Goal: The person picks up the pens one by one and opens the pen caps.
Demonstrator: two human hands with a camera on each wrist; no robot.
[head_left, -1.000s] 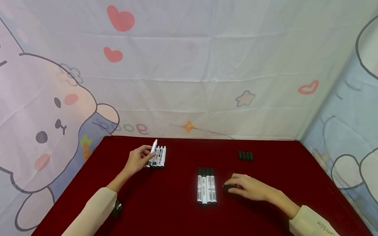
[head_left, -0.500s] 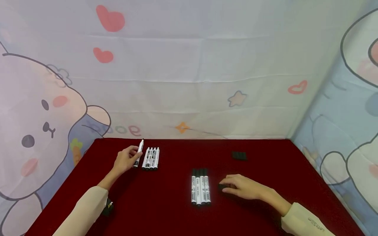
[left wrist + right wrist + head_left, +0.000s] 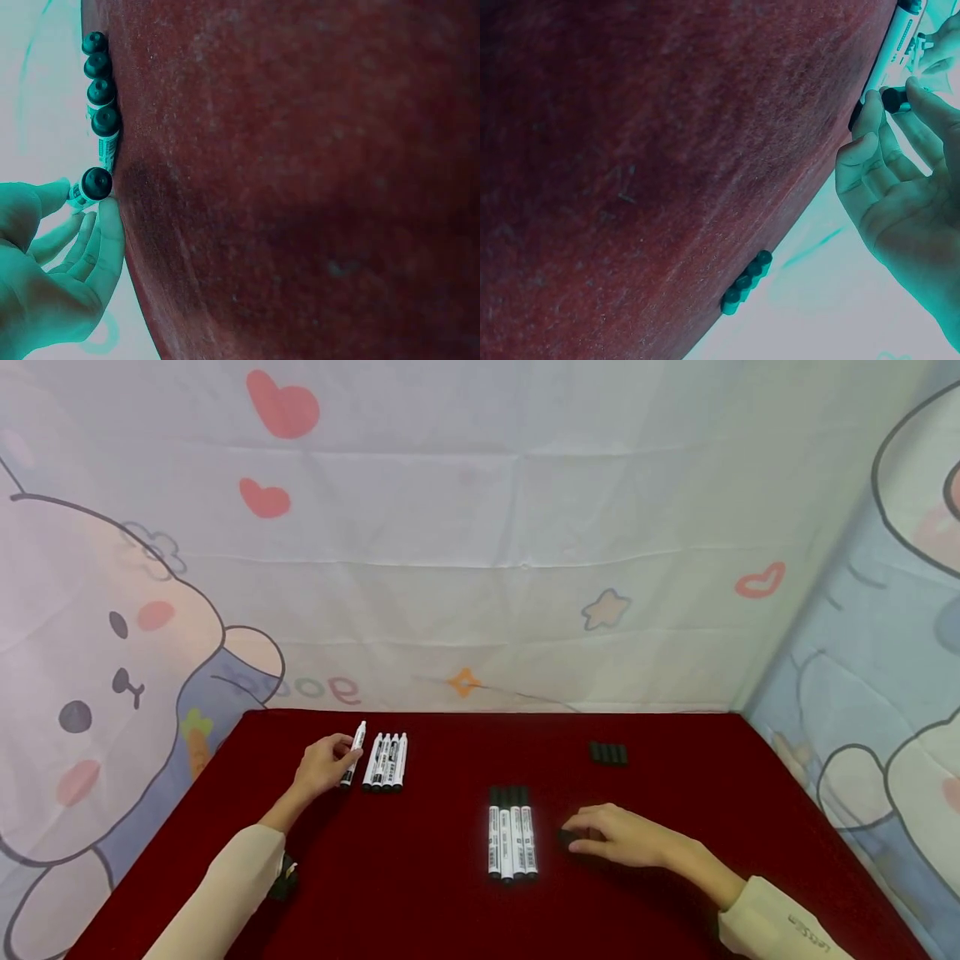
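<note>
Between thumb and fingers, my left hand (image 3: 321, 767) pinches an uncapped white marker (image 3: 359, 737), pale tip pointing away. In the left wrist view that marker's black end (image 3: 97, 183) faces the camera. Just right of it lies a row of several uncapped markers (image 3: 386, 764), apart from the held one. My right hand (image 3: 622, 837) pinches a small black cap (image 3: 895, 100) low over the cloth. Left of this hand, several capped white markers (image 3: 512, 843) lie side by side.
Several black caps (image 3: 608, 753) form a row at the back right. A dark object (image 3: 284, 881) shows beside the left sleeve. Dark red cloth (image 3: 420, 893) covers the table, and a printed curtain (image 3: 465, 510) hangs behind it.
My left hand has moved the held marker left, away from the row of uncapped ones, and lowered it slightly. The right hand stays about where it was with the cap.
</note>
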